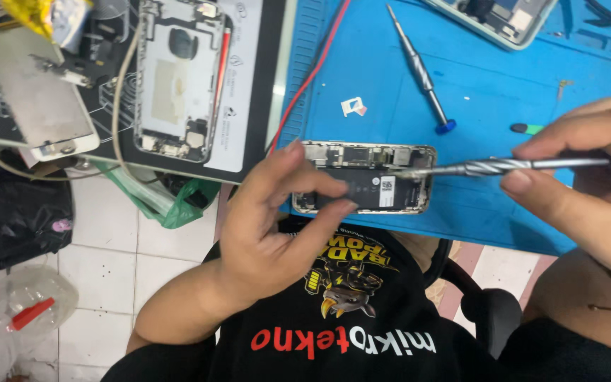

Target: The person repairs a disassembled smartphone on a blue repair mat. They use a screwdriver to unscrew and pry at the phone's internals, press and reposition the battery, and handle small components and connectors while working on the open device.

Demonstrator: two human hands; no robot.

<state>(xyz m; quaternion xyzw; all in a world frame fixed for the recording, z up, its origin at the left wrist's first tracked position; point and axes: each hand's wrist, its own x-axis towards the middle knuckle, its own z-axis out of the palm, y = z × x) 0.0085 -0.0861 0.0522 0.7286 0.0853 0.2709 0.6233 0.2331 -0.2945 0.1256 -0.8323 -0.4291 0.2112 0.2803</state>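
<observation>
Two hands work on one opened phone (pixel 364 177), which lies at the near edge of the blue mat (pixel 489 92). My left hand (pixel 277 219) steadies it, thumb and forefinger pinched on its left end. My right hand (pixel 588 177) grips a metal screwdriver (pixel 503 166) between thumb and fingers, its tip resting just above the black battery (pixel 362 189), beside the circuit board. I judge a screw is being worked; next I need steady downward pressure and a straight, slow twist. Another screwdriver (pixel 419 71) lies farther back.

Phone repair workshop: blue work mat (pixel 489 92) on the desk, opened phones (pixel 178 78), spare screwdriver (pixel 419 71) beyond the grip.
</observation>
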